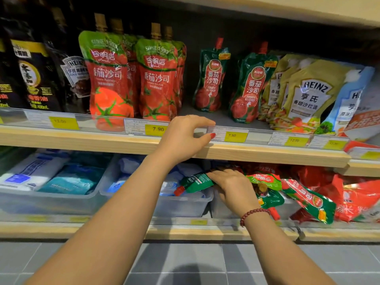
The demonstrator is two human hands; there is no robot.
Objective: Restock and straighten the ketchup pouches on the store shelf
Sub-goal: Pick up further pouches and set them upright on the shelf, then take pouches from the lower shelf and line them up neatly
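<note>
Green pouch (197, 182) over bin (181, 206); price rail (259, 137)

Dark sauce bottles (30, 79), Heinz dressing pouches (310, 95), yellow price tags (155, 129)

Two dark-green ketchup pouches (211, 79) stand upright, and at least two more lie below. At least four large red ketchup pouches (111, 79) stand in two rows. Three beige Heinz pouches (312, 93) show.

On the upper shelf (82, 138), bottles (30, 79) are standing leftmost, then large ketchup pouches (111, 79), small ketchup pouches (211, 79) and Heinz salad dressing pouches (308, 93) rightward. The left grip (185, 136) is pinching its price rail (226, 134). Below, the right grip (232, 186) is holding a lying ketchup pouch (195, 182) over a bin (181, 204).
</note>
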